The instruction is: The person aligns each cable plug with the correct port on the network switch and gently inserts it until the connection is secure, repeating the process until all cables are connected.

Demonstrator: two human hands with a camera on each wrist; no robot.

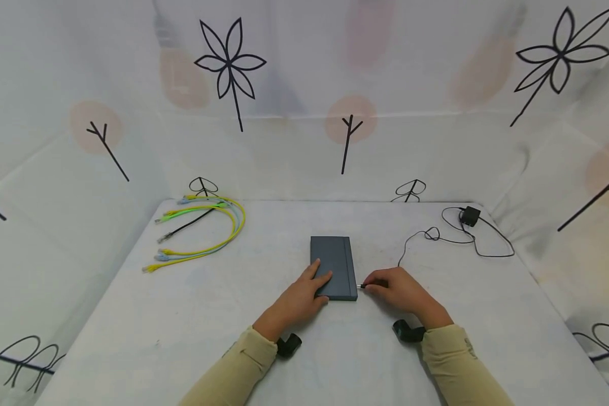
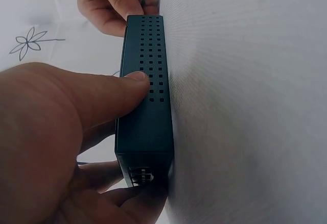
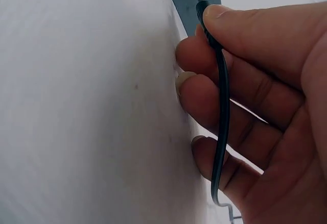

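Note:
A dark blue-grey network switch (image 1: 334, 265) lies flat on the table, its vented side and a port at one end showing in the left wrist view. My left hand (image 1: 296, 299) holds it, thumb on the vented side (image 2: 148, 45) and fingers about the port end and top. Beside the right edge of the switch, my right hand (image 1: 401, 290) pinches a black barrel plug (image 3: 204, 17) between thumb and forefinger. The plug's metal tip shows and points at the switch's side; whether it touches cannot be told. Its thin black cord (image 3: 223, 101) runs down across the fingers.
Yellow, blue, green and black network cables (image 1: 238, 220) lie in a bundle at the back left. A black power adapter (image 1: 470, 216) sits at the back right, its looped cord (image 1: 457, 241) trailing toward my right hand. Patterned white cloth (image 1: 284, 158) stands behind the table.

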